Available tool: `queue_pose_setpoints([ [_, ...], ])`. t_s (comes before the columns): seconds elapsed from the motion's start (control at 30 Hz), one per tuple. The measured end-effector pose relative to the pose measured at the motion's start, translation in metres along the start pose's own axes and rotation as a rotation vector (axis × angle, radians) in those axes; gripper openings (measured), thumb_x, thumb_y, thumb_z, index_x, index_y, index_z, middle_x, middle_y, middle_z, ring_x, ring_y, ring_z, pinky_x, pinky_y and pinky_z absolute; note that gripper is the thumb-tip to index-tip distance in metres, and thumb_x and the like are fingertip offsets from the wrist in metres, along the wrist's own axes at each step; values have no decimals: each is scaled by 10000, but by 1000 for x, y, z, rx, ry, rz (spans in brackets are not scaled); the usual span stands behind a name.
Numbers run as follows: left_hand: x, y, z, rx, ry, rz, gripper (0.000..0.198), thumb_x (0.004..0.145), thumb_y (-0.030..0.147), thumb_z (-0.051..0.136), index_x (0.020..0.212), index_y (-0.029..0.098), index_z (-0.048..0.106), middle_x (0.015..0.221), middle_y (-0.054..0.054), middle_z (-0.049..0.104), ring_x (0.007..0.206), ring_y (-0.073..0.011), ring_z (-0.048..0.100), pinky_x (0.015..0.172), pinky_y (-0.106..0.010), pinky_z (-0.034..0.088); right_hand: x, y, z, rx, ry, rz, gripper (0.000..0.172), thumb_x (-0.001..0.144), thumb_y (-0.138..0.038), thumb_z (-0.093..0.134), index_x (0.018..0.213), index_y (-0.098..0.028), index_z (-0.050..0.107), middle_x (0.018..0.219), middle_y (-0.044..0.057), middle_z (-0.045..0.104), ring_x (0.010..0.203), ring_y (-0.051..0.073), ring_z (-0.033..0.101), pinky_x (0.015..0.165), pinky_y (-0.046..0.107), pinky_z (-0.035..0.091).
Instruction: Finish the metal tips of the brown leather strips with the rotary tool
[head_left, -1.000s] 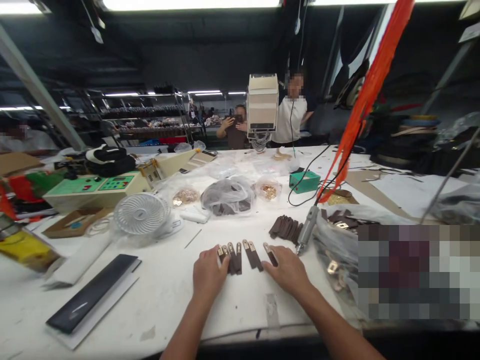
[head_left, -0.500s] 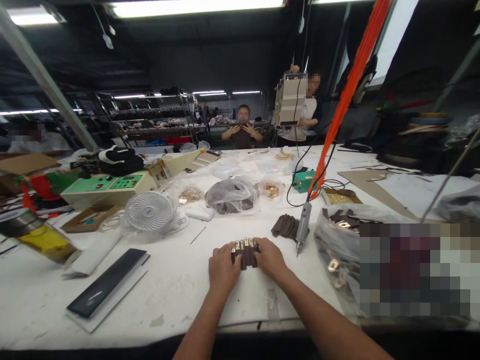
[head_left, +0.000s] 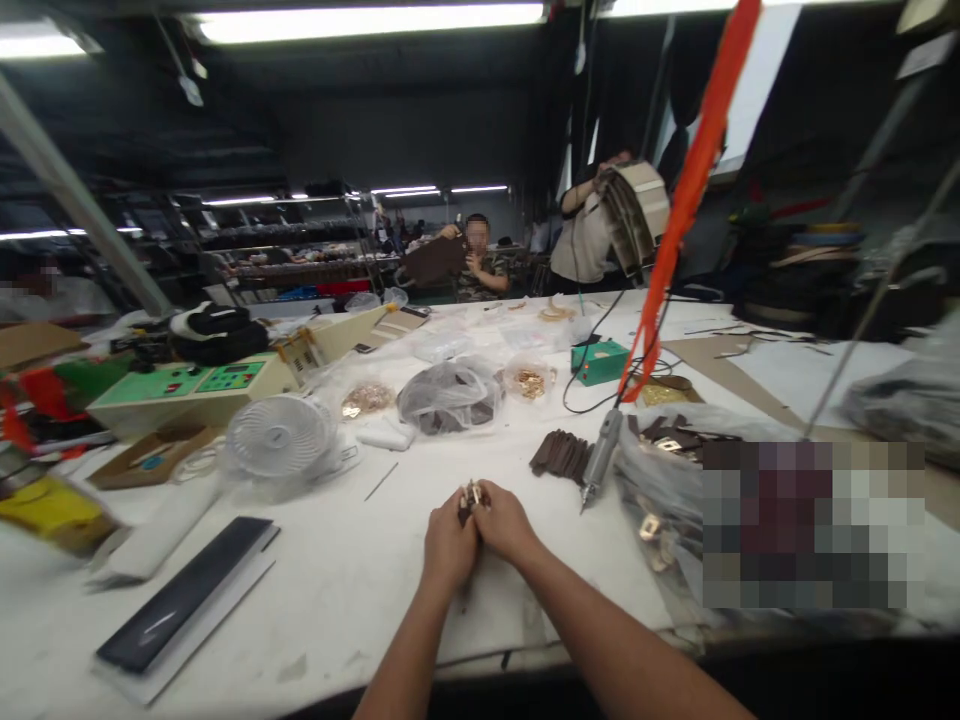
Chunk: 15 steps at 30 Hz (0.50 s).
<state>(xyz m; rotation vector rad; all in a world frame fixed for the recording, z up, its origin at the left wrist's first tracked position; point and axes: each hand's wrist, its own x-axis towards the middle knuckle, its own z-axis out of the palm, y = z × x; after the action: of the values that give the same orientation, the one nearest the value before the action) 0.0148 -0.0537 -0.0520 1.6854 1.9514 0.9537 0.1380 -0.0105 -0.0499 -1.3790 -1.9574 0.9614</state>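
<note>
Brown strap pieces with gold-coloured metal ends (head_left: 471, 497) are sitting bunched together between the person's two hands, just above the white table (head_left: 337, 590) near its front edge. The left hand (head_left: 448, 545) is closing its fingers around the near side of the bunch, and the right hand (head_left: 504, 522) is pressing in from the other side, both gripping the same bundle with knuckles touching. A loose stack of similar brown pieces (head_left: 561, 455) is lying a little beyond the right hand, beside a hanging power screwdriver (head_left: 600, 458) whose tip is pointing down at the table. Further back, a clear bag of dark pieces (head_left: 450, 397) is resting near a small white fan (head_left: 277, 437). A dark flat case (head_left: 184, 607) is lying well to the left.
</note>
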Motion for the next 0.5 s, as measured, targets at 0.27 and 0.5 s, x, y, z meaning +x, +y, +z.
queue_pose_setpoints([
  [0.27, 16, -9, 19, -278, -43, -145, 680, 819, 335, 534, 1476, 162, 551, 1446, -89, 640, 1362, -263, 600, 1188, -390, 457, 7, -14, -2, 192, 64, 165, 235, 878, -132, 569, 1079, -172, 683, 1043, 56, 681, 944, 180, 605, 809, 249, 392],
  [0.5, 2, 12, 29, -285, 29, -178, 669, 842, 476, 500, 1444, 203, 604, 1484, -58, 612, 1420, -276, 547, 1254, -428, 387, 3, -12, -3, 664, 120, 333, 238, 798, -40, 560, 975, -133, 690, 919, 29, 661, 843, 139, 591, 715, 214, 395],
])
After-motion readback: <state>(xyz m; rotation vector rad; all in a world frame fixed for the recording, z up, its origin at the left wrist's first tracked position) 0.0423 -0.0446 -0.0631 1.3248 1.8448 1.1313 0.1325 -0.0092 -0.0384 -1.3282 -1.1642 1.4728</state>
